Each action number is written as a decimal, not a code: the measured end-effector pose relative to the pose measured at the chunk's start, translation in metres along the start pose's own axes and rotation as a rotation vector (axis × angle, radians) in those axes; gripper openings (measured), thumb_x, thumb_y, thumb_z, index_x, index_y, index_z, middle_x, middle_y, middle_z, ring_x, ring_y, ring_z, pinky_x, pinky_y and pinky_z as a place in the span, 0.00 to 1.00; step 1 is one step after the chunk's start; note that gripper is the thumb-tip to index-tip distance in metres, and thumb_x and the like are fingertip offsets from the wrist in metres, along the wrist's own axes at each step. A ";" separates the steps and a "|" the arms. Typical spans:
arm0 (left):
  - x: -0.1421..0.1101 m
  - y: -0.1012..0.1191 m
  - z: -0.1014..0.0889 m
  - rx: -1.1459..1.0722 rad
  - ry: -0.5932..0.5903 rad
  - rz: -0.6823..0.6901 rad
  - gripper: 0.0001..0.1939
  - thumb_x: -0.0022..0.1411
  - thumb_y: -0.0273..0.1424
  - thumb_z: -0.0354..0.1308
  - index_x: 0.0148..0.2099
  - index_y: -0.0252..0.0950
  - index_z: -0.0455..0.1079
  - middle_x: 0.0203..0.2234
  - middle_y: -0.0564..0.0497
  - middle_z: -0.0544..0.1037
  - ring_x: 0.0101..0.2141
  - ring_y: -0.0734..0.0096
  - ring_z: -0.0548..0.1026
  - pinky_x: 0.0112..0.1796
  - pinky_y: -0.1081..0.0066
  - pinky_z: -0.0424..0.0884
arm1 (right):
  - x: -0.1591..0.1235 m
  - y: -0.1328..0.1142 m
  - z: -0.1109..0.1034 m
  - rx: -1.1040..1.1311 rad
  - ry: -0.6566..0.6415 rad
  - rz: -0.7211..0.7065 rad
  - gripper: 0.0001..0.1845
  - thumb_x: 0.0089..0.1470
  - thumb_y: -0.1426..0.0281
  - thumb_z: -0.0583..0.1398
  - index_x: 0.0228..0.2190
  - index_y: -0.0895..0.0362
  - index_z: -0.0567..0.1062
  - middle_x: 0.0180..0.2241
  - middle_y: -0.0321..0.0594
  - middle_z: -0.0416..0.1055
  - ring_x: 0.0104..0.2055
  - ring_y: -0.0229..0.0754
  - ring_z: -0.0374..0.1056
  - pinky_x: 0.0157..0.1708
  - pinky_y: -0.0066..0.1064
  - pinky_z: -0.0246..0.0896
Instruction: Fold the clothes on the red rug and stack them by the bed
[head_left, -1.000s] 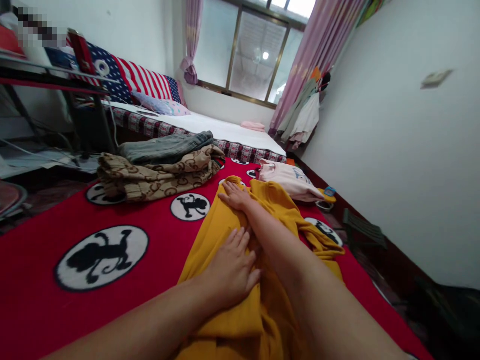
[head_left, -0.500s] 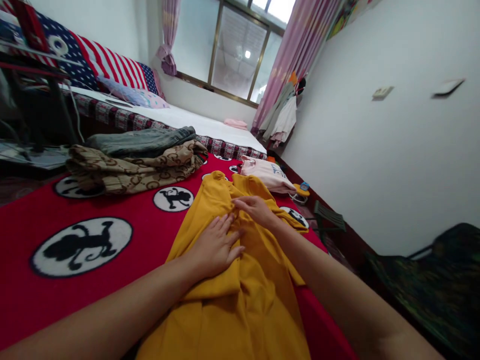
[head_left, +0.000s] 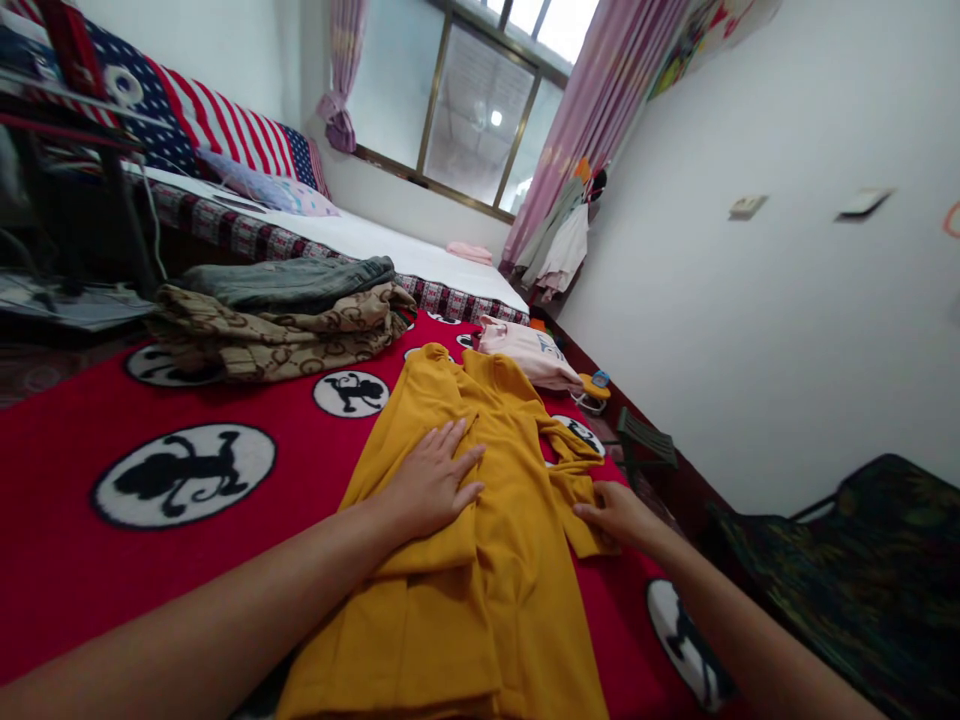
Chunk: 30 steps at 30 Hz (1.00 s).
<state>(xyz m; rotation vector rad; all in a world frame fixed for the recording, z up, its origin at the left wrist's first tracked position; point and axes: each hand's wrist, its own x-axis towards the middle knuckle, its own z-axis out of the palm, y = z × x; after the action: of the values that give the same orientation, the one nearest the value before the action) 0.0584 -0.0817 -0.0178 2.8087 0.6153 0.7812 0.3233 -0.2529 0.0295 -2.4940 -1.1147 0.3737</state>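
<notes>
A mustard-yellow long-sleeved garment [head_left: 517, 560] lies spread lengthwise over a red blanket [head_left: 247, 600] printed with black monkey figures in white ovals. My left hand [head_left: 431, 480] rests flat on the garment's left side, fingers spread, beside its middle edge. Out at the right, my right hand [head_left: 619, 515] pinches the garment's right sleeve [head_left: 574, 490] near the cuff, thumb on top and fingers curled under. That sleeve is bent and creased over the blanket. The other sleeve is hard to make out.
Folded jeans [head_left: 292, 285] lie on patterned tan trousers [head_left: 300, 335] at the back left. A folded pink top [head_left: 529, 355] sits beyond the garment's collar. Right of the blanket stand a small dark green stool [head_left: 645, 437] and a dark patterned chair [head_left: 862, 560]; a bed [head_left: 390, 245] is behind.
My right hand has moved from the garment's middle out to the right and now grips the sleeve, which lies farther out. My left hand stays nearly in place, pressed on the cloth.
</notes>
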 end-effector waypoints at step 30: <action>0.007 -0.005 -0.015 -0.164 0.218 0.118 0.13 0.63 0.26 0.52 0.48 0.34 0.73 0.55 0.40 0.69 0.56 0.57 0.67 0.58 0.54 0.65 | -0.051 -0.044 0.031 0.058 0.082 -0.538 0.11 0.54 0.69 0.60 0.41 0.56 0.75 0.35 0.40 0.74 0.33 0.41 0.71 0.34 0.33 0.69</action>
<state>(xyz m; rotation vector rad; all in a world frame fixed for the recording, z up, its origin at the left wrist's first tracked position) 0.0540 -0.0733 -0.0036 2.6497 0.3966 1.1177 0.2498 -0.2570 0.0253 -2.0293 -1.6422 0.1427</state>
